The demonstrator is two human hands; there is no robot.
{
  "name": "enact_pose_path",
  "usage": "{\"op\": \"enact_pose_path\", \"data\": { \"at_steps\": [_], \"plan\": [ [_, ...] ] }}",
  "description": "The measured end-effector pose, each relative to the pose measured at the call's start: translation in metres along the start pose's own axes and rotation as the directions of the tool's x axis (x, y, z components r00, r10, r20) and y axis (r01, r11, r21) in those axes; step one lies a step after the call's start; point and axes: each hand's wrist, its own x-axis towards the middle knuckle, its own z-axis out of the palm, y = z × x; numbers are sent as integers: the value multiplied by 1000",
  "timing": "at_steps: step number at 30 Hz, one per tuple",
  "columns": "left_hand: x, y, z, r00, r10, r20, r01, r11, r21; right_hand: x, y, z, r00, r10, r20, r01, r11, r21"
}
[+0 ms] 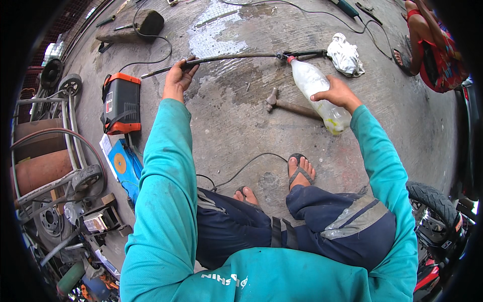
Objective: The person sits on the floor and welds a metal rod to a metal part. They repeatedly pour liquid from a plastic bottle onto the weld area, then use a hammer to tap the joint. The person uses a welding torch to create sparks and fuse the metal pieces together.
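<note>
My left hand [181,78] is closed round the left part of a long, slightly bent dark metal rod [236,57]. Toward its right end the rod has a bulky joint or bracket, with a dark piece [308,53] running on to a white cloth [345,56]. A tilted plastic bottle [308,79], whitish with yellow-green stains at its base, is gripped in my right hand [338,94]. Its red top lies right by the rod's joint; I cannot tell whether they touch. Below the rod, a hammer [297,107] rests on the concrete, its handle end hidden behind the bottle.
An orange and black machine [122,103] and a blue case [126,163] stand at the left, near a wheeled cart [70,141]. Cables [241,171] cross the wet-patched floor. A wooden block [133,27] lies far left. Another person [427,45] crouches far right; a tyre [432,201] is nearer.
</note>
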Motion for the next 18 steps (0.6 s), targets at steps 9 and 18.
{"op": "enact_pose_path", "data": {
  "at_steps": [9,18],
  "plan": [
    [-3,2,-1,1000,0,-15,0,1000,4,-6,-1,2,997,14,72,-14,1000,-4],
    [-4,0,3,999,10,-31,-9,1000,24,-4,6,5,999,11,50,-12,1000,19]
  ]
}}
